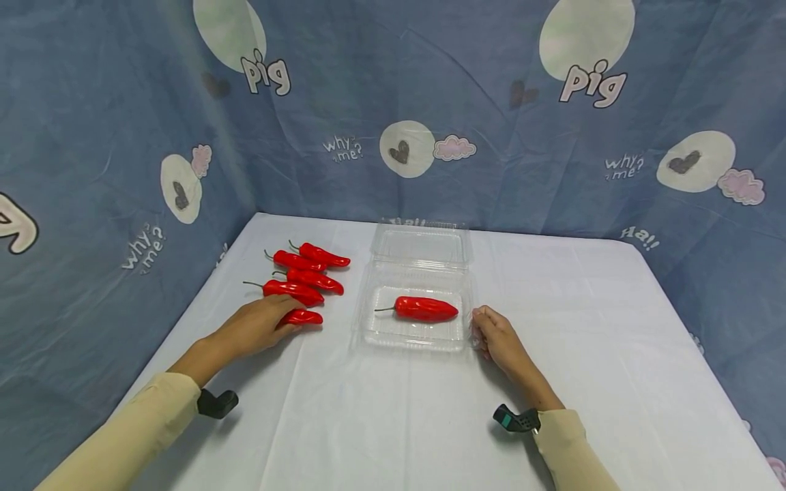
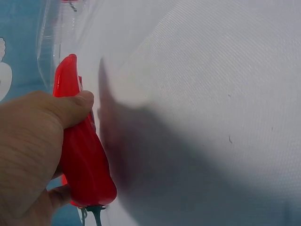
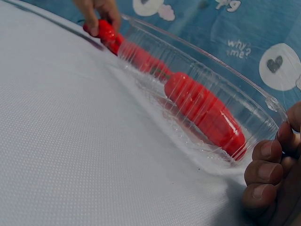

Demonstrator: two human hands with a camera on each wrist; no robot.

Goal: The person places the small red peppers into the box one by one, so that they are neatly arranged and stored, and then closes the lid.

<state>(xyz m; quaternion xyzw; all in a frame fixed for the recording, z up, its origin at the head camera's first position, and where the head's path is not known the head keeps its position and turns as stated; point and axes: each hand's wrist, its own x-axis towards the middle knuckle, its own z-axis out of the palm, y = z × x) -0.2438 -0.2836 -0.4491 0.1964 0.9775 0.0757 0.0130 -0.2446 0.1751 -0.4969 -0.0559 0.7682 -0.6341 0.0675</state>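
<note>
My left hand (image 1: 254,326) grips a red chili pepper (image 1: 305,317) at the near end of a group of several red peppers (image 1: 313,279). In the left wrist view, the thumb lies across this pepper (image 2: 89,160), its green stem end pointing down. A clear plastic clamshell container (image 1: 379,334) stands open at mid-table, its lid (image 1: 424,245) folded back. One red pepper (image 1: 426,309) lies inside, stem to the left. At the container's right edge, my right hand (image 1: 500,341) pinches the rim between thumb and curled fingers; the right wrist view shows this grip close up.
A white cloth covers the table (image 1: 583,307). Blue printed fabric (image 1: 479,88) hangs behind it and along the sides. The grouped peppers lie left of the container, stems toward the left. Each wrist wears a dark band-mounted device (image 1: 518,419).
</note>
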